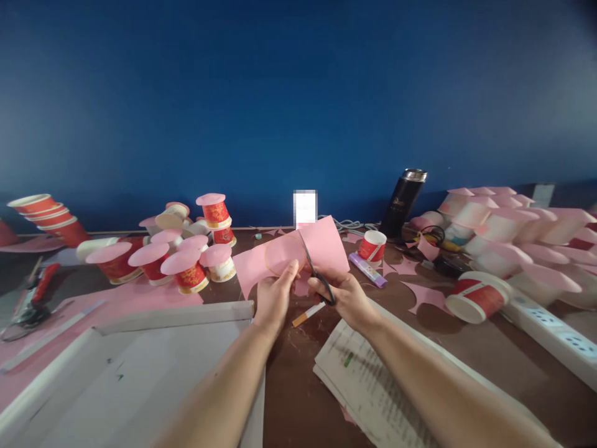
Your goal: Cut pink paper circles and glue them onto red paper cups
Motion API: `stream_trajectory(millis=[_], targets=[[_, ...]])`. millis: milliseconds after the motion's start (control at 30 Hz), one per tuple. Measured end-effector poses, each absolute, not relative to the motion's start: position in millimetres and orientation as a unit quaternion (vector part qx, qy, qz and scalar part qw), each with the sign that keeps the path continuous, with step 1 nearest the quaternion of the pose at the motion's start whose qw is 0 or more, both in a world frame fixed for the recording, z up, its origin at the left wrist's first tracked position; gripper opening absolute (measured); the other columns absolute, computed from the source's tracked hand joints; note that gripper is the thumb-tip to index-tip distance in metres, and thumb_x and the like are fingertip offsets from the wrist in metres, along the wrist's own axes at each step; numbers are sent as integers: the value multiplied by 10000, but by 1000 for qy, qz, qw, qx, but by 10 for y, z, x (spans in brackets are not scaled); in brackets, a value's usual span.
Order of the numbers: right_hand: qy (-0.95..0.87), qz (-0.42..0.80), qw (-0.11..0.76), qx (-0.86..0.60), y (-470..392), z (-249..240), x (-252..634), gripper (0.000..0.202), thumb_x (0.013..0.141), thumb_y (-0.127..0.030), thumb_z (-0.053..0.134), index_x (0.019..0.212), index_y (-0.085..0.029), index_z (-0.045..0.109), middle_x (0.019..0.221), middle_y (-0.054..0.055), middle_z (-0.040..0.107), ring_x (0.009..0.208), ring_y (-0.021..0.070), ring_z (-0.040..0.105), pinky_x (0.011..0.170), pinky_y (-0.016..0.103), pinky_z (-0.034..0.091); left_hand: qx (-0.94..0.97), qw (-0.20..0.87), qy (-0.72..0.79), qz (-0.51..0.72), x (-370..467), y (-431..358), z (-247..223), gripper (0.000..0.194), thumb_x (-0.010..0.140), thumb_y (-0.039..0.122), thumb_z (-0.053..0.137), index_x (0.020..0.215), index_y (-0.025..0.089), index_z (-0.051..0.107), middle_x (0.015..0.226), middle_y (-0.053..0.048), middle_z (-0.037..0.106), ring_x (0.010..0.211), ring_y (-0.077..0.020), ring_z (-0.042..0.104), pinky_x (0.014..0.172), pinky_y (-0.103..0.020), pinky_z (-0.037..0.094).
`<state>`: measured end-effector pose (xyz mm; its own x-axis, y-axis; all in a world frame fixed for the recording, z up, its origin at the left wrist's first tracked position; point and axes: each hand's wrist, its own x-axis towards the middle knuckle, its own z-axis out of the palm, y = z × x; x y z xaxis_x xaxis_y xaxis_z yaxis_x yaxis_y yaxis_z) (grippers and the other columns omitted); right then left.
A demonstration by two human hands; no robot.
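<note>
Above the middle of the table, my left hand (277, 292) pinches the lower edge of a pink sheet of paper (329, 244), thumb on top. A circle is drawn in orange on the sheet's left half. My right hand (347, 297) grips black-handled scissors (324, 285), whose blades lie across the paper along the circle's right side. The two hands are close together, almost touching. Just below them on the table lies a cigarette (308, 315). A purple glue stick (368, 270) and a red paper cup (372, 247) are beyond my right hand.
Several red cups with pink paper discs (184, 261) stand at left, and more topped cups (508, 218) are piled at right. A black thermos (403, 202) leans by the blue wall. Nearer are a power strip (555, 326), printed pages (364, 373), a white box (153, 379) and pink scraps (426, 297).
</note>
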<state>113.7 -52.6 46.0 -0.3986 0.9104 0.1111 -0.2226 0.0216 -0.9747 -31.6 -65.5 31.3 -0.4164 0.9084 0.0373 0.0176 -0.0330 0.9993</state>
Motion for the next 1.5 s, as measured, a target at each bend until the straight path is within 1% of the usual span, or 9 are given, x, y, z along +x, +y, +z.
stream_trajectory(millis=[200, 367, 500, 700, 867, 1000, 1100, 1300, 1500], targets=[[-557, 627, 455, -300, -487, 428, 1171, 382, 690, -404, 758, 987, -171, 704, 661, -16, 587, 593, 92, 499, 567, 232, 400, 391, 385, 564, 617, -309, -640, 290, 441, 671, 563, 661, 635, 124, 677, 538, -32, 589, 523, -130, 504, 546, -256, 362], [-561, 615, 461, -308, -488, 412, 1171, 311, 709, -398, 744, 922, -173, 706, 666, -15, 593, 595, 89, 504, 583, 232, 390, 374, 404, 553, 626, -304, -629, 271, 454, 637, 567, 676, 644, 113, 684, 487, -27, 559, 499, -136, 507, 533, -260, 366], [-563, 615, 461, -304, -500, 425, 1164, 273, 714, -405, 737, 859, -177, 697, 652, -18, 592, 570, 93, 517, 567, 236, 388, 367, 411, 556, 622, -308, -631, 271, 455, 630, 568, 679, 633, 113, 680, 487, -29, 554, 496, -134, 500, 526, -260, 361], [-567, 606, 462, -312, -495, 431, 1166, 268, 709, -415, 736, 840, -184, 695, 656, -24, 595, 554, 88, 519, 552, 232, 387, 371, 427, 543, 621, -307, -626, 274, 445, 657, 567, 673, 620, 124, 662, 510, -20, 553, 493, -110, 465, 526, -248, 350], [-578, 598, 460, -312, -490, 428, 1175, 250, 724, -414, 726, 790, -176, 682, 657, -23, 596, 563, 87, 516, 556, 231, 385, 360, 431, 541, 626, -300, -618, 277, 451, 644, 563, 685, 651, 113, 675, 502, -21, 542, 492, -114, 467, 519, -248, 345], [-579, 596, 460, -314, -497, 436, 1179, 263, 727, -420, 721, 791, -169, 678, 652, -21, 591, 563, 90, 514, 555, 235, 386, 365, 440, 526, 630, -300, -631, 293, 433, 663, 549, 680, 643, 117, 662, 503, -7, 524, 487, -99, 440, 515, -242, 336], [-576, 594, 459, -323, -506, 447, 1178, 288, 714, -429, 729, 806, -161, 681, 649, -17, 587, 556, 93, 510, 543, 238, 382, 367, 442, 519, 633, -300, -639, 306, 421, 672, 537, 680, 595, 125, 632, 502, 1, 515, 485, -91, 423, 513, -240, 327], [-572, 590, 455, -343, -518, 485, 1180, 345, 681, -469, 741, 808, -153, 690, 616, -10, 577, 546, 104, 490, 531, 249, 388, 357, 452, 511, 638, -302, -628, 318, 397, 668, 516, 688, 579, 134, 621, 501, 4, 519, 479, -89, 419, 504, -238, 314], [-591, 579, 452, -333, -505, 493, 1204, 354, 712, -438, 726, 938, -166, 723, 621, -15, 567, 569, 95, 465, 549, 237, 364, 371, 446, 506, 638, -322, -621, 320, 397, 680, 508, 683, 570, 134, 611, 497, 5, 509, 481, -85, 418, 503, -233, 309]])
